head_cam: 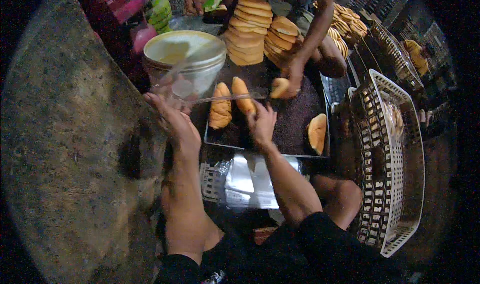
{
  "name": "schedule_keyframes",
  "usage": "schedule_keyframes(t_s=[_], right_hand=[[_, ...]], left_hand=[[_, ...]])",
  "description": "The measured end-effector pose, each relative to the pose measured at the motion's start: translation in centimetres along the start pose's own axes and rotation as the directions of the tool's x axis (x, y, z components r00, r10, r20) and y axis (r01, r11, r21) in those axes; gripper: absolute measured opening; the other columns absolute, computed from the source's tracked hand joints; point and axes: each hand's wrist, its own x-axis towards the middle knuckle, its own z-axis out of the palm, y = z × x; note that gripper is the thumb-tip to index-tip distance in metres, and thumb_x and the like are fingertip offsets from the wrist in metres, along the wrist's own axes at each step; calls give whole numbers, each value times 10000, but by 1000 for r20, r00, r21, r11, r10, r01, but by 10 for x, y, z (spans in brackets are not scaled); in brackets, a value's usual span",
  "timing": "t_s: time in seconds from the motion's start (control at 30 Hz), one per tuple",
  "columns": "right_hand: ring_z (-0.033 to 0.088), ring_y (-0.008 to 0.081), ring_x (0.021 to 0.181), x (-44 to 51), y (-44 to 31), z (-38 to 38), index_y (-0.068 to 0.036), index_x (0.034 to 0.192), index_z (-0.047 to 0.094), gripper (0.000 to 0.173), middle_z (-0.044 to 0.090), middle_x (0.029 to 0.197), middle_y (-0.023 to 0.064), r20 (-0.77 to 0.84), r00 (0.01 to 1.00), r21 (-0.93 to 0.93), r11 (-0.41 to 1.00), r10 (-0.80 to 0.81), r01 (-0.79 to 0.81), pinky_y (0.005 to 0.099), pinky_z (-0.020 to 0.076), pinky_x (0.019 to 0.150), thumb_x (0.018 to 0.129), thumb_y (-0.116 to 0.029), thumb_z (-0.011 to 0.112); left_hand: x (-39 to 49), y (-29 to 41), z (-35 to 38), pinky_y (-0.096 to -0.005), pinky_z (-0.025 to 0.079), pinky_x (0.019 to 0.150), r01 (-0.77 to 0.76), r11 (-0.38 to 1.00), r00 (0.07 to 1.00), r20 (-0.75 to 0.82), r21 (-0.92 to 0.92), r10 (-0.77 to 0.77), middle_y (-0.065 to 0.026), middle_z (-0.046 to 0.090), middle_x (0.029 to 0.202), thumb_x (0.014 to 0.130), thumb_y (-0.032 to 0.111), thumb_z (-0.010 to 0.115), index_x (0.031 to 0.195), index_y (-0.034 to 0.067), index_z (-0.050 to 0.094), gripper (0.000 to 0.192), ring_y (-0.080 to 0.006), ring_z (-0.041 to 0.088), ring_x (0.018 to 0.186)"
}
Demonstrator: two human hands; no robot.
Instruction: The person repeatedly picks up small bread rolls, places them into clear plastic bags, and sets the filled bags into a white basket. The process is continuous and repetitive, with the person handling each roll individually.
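Note:
My left hand [176, 111] is raised at the near side of a white bucket [187, 66], blurred, with a clear plastic bag [221, 98] at its fingers; its exact grip is unclear. The bag stretches right across two bread rolls. My right hand [263, 124] has its fingers on the lower end of a bread roll [243, 96], above a dark-covered tray [296, 122]. Left of that roll lies another bread roll [220, 109]. A further bread piece [317, 134] rests at the tray's right edge.
Across the tray, another person's hand [294, 77] holds a bread piece [279, 88]. Stacked flat breads [249, 29] stand behind. Clear plastic bags [249, 182] lie in front of me on a white crate [209, 182]. A tall white plastic crate [397, 171] stands right; a worn surface [75, 152] fills the left.

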Motion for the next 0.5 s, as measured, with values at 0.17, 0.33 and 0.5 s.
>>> schedule_keyframes(t_s=[0.17, 0.33, 0.5], right_hand=[[566, 216, 1099, -41, 38, -173, -23, 1340, 493, 545, 572, 1215, 147, 161, 977, 608, 766, 140, -210, 340, 430, 976, 843, -188, 645], [578, 209, 1102, -70, 25, -321, -44, 1342, 479, 519, 604, 1188, 128, 209, 926, 854, 403, 314, -329, 314, 431, 993, 864, -221, 578], [567, 177, 1071, -42, -16, -296, -7, 1327, 471, 520, 610, 1165, 118, 194, 974, 821, 525, 118, -227, 289, 420, 967, 907, -262, 642]], left_hand=[[5, -5, -4, -472, 399, 1052, -94, 980, 994, -40, 178, 103, -126, 495, 1365, 983, 600, 353, 1357, 61, 420, 659, -268, 476, 1268], [-25, -17, 10, -475, 343, 1093, -158, 928, 944, 328, 338, 41, -121, 452, 1423, 994, 600, 290, 1413, 43, 403, 705, -274, 432, 1306], [-69, -23, 44, -439, 402, 1045, -168, 951, 803, 595, 260, -21, -98, 395, 1476, 998, 604, 241, 1487, 83, 298, 716, -241, 479, 1258]])
